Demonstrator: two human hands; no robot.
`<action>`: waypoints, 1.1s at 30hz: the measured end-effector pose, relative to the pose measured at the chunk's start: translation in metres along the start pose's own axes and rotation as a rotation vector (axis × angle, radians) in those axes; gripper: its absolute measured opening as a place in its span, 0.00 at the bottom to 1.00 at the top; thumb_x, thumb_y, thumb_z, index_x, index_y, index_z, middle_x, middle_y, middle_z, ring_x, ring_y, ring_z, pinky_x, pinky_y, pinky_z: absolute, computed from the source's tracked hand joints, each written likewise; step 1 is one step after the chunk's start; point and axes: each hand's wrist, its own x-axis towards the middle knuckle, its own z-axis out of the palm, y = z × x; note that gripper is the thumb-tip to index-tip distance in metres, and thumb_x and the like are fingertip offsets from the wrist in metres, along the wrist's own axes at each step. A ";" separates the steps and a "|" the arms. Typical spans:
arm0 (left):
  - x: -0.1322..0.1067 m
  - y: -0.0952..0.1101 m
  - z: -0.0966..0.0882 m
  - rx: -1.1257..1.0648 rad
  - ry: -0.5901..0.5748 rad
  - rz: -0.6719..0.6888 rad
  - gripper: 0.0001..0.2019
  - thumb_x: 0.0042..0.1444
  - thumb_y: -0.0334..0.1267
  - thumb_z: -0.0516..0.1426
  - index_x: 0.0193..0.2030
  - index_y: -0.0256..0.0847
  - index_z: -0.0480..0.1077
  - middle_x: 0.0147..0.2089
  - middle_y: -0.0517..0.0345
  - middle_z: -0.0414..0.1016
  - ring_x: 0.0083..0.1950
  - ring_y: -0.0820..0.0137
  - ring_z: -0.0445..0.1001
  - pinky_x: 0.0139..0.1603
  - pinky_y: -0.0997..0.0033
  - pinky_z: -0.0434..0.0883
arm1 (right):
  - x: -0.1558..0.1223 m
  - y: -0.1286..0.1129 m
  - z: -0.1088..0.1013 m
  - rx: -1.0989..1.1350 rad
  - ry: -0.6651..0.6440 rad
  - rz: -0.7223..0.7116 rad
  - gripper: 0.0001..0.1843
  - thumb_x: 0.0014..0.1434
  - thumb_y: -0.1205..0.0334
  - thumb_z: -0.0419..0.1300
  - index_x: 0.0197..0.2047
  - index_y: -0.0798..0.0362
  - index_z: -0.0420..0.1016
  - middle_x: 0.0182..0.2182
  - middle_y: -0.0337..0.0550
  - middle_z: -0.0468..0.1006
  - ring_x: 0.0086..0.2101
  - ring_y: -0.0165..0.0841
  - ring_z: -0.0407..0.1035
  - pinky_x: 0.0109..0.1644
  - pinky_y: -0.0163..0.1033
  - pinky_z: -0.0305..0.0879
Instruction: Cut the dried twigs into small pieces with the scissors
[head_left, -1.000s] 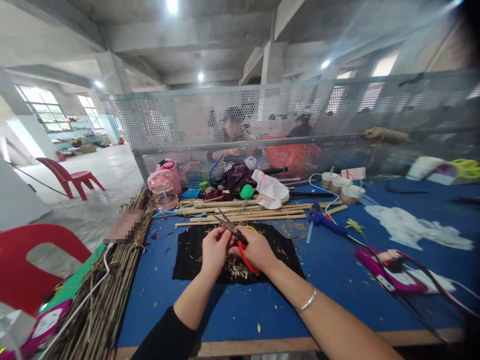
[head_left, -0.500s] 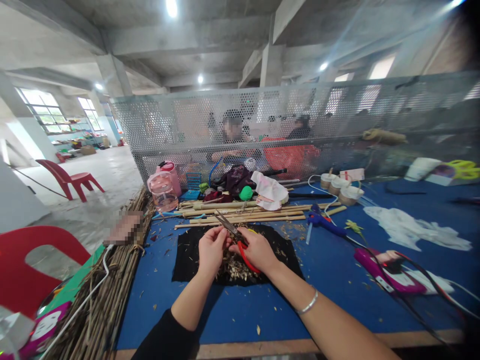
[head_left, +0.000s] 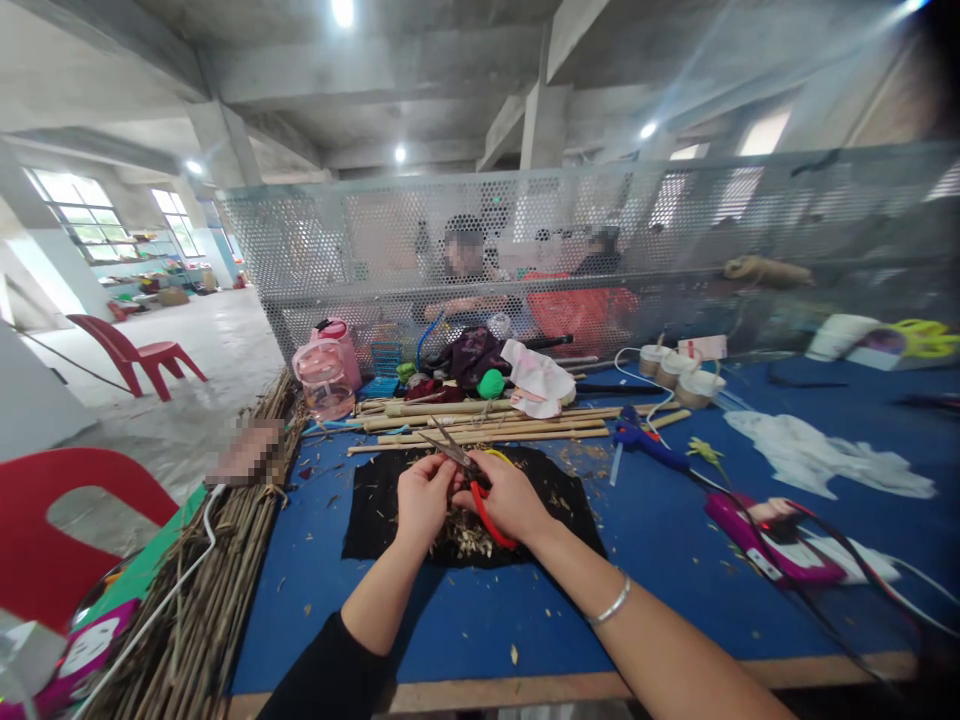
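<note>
My right hand [head_left: 510, 500] is wrapped round the handles of scissors with red grips [head_left: 489, 518]; the blades [head_left: 448, 443] point up and to the left, parted at the tips. Beside the blades, my left hand [head_left: 422, 500] is closed with thumb and fingers pinched together. What it pinches is too small and hidden to make out. Beneath both hands lies a black cloth [head_left: 373, 508], with a heap of pale dry clippings [head_left: 471, 535] on it.
Behind the cloth lie several bamboo sticks [head_left: 495, 437]. A blue glue gun [head_left: 651, 443] and a magenta power strip [head_left: 772, 540] with cables are on the right. A bundle of thin stalks [head_left: 202, 600] runs along the left edge. A perforated metal screen [head_left: 337, 260] stands behind; people sit beyond it.
The scissor blades have opened wider at the tips. Both hands stay almost in the same place over the cloth, and the whole view has shifted very slightly.
</note>
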 end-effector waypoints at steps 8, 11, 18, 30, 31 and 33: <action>-0.002 -0.002 0.002 0.020 -0.001 0.014 0.14 0.45 0.45 0.60 0.32 0.34 0.73 0.27 0.55 0.75 0.27 0.72 0.72 0.29 0.75 0.69 | 0.000 -0.002 -0.003 0.037 0.012 0.038 0.17 0.49 0.53 0.63 0.42 0.50 0.70 0.35 0.43 0.77 0.35 0.36 0.71 0.38 0.38 0.65; -0.002 -0.003 0.001 0.076 -0.008 0.019 0.15 0.47 0.47 0.59 0.32 0.35 0.74 0.27 0.54 0.75 0.28 0.70 0.73 0.28 0.74 0.69 | -0.001 0.000 -0.002 0.043 0.018 0.066 0.19 0.50 0.52 0.63 0.44 0.50 0.69 0.36 0.44 0.77 0.35 0.37 0.72 0.38 0.38 0.66; 0.000 -0.002 -0.001 0.048 0.004 -0.002 0.15 0.46 0.47 0.60 0.32 0.35 0.74 0.27 0.55 0.75 0.27 0.72 0.72 0.27 0.75 0.69 | -0.001 0.006 0.001 0.028 -0.009 0.081 0.21 0.52 0.50 0.60 0.46 0.50 0.69 0.34 0.43 0.78 0.33 0.36 0.72 0.34 0.37 0.65; -0.003 0.002 0.002 0.051 -0.013 0.007 0.09 0.48 0.41 0.56 0.29 0.35 0.70 0.24 0.59 0.71 0.24 0.74 0.69 0.27 0.76 0.68 | 0.001 0.000 0.002 -0.108 0.032 -0.066 0.35 0.45 0.46 0.64 0.52 0.57 0.64 0.41 0.53 0.70 0.42 0.43 0.65 0.47 0.49 0.63; -0.003 0.002 0.001 0.074 -0.014 0.013 0.09 0.48 0.40 0.55 0.28 0.35 0.70 0.23 0.59 0.71 0.24 0.74 0.69 0.27 0.76 0.68 | 0.001 0.000 0.001 -0.111 0.032 -0.067 0.35 0.45 0.45 0.64 0.52 0.57 0.64 0.41 0.53 0.70 0.42 0.43 0.65 0.47 0.49 0.62; -0.003 0.003 0.000 0.133 -0.018 0.031 0.09 0.49 0.39 0.54 0.28 0.35 0.70 0.22 0.59 0.71 0.24 0.74 0.68 0.27 0.76 0.67 | 0.001 0.000 0.001 -0.109 0.026 -0.061 0.35 0.45 0.45 0.64 0.52 0.57 0.64 0.41 0.53 0.71 0.42 0.43 0.65 0.46 0.49 0.63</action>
